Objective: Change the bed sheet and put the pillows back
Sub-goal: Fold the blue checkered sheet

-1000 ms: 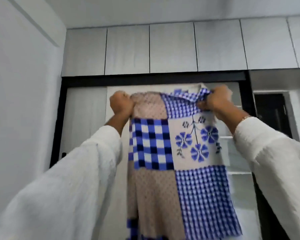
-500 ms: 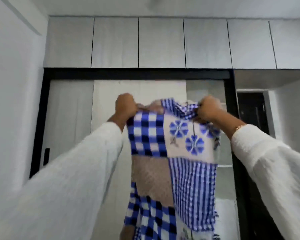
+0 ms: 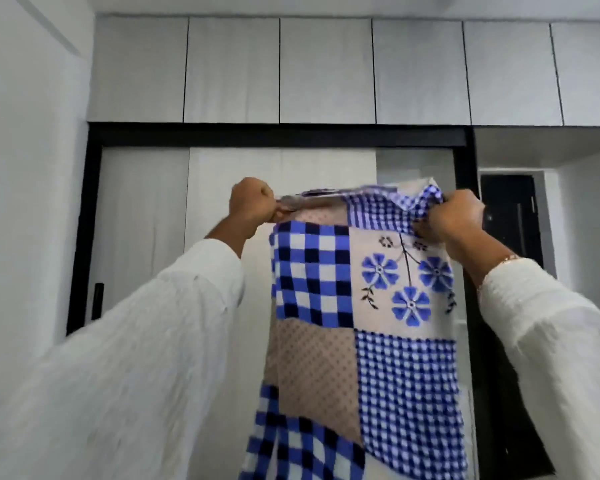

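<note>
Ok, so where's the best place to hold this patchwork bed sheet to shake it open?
Probably along its top edge, at the two upper corners, coming in from each side. The bed sheet hangs lengthwise in folded layers, so holding the top lets its weight pull it open. The left hand and right hand already grip that edge bunched; moving them wider apart should spread it.

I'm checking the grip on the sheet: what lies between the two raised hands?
In the head view, only the bed sheet's gathered top edge spans from left hand to right hand.
</note>
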